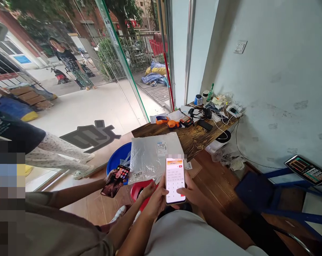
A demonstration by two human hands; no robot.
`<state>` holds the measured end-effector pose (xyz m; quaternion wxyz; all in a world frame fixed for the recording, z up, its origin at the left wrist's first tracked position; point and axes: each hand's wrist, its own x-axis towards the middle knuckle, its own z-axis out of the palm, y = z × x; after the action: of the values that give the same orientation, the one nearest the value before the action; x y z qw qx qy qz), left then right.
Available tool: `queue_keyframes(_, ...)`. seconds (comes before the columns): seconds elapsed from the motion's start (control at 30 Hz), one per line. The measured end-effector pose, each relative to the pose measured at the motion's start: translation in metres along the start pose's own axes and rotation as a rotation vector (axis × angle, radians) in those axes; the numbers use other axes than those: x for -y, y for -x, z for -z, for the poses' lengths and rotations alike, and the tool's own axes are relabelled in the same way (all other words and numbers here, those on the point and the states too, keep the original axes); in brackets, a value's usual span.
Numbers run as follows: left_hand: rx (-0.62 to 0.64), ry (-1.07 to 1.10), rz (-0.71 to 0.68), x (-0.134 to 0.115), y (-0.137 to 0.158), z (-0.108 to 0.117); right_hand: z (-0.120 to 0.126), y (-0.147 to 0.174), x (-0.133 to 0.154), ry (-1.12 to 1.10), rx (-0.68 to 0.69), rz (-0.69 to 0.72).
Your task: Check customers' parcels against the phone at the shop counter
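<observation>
Phone position: the phone (175, 180) stands upright between both hands, close to the body, in front of the grey parcel (153, 156) on the tabletop (200, 137).
Long axis: it runs away from the wearer, top edge toward the parcel, screen facing the camera.
Left hand (155, 201): it cradles the phone's left edge and lower corner, fingers curled behind it.
Right hand (191, 190): it grips the right edge, with the thumb lying across the lower screen.
Nearer hand: both touch it; the right thumb is the one on the glass.
Phone look: slim white-lit screen, orange banner at the top, number keypad below.
Neighbour: another person's hand (111, 176) holds a second, dark phone (115, 180) to the left, apart.
</observation>
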<state>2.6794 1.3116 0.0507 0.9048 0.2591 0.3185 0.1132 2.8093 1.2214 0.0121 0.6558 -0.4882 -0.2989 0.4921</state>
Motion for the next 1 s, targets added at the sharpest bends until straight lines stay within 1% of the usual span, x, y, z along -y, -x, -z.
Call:
queue_keyframes(0.07,0.001,-0.093,-0.052,0.001,0.004,0.002,0.003,0.0,0.0,0.006,0.044,0.015)
queue_keyframes(0.17,-0.02,-0.174,-0.054,0.001,0.007,0.007,0.001,0.0,0.004,-0.026,0.045,-0.007)
queue_keyframes(0.33,-0.035,-0.155,-0.028,0.002,0.002,0.013,-0.007,-0.001,0.009,-0.123,0.053,-0.062)
queue_keyframes(0.5,-0.063,-0.167,-0.079,0.004,-0.005,0.014,-0.009,-0.003,0.003,-0.191,0.036,-0.066)
queue_keyframes(0.6,-0.075,-0.14,-0.171,0.005,-0.009,0.015,-0.01,-0.01,-0.003,-0.194,-0.056,-0.039)
queue_keyframes(0.67,-0.036,-0.096,-0.218,0.005,-0.012,0.017,-0.011,-0.017,-0.005,-0.168,-0.162,-0.05)
queue_keyframes(0.73,0.031,-0.065,-0.219,0.006,-0.014,0.02,-0.013,-0.024,-0.006,-0.131,-0.274,-0.073)
queue_keyframes(0.8,0.087,-0.077,-0.184,0.006,-0.014,0.022,-0.016,-0.029,-0.005,-0.117,-0.348,-0.085)
queue_keyframes(0.93,0.111,-0.139,-0.139,0.008,-0.009,0.02,-0.019,-0.03,-0.005,-0.153,-0.381,-0.092)
queue_keyframes(1.0,0.1,-0.139,-0.133,0.008,-0.005,0.018,-0.019,-0.025,-0.004,-0.131,-0.391,-0.045)
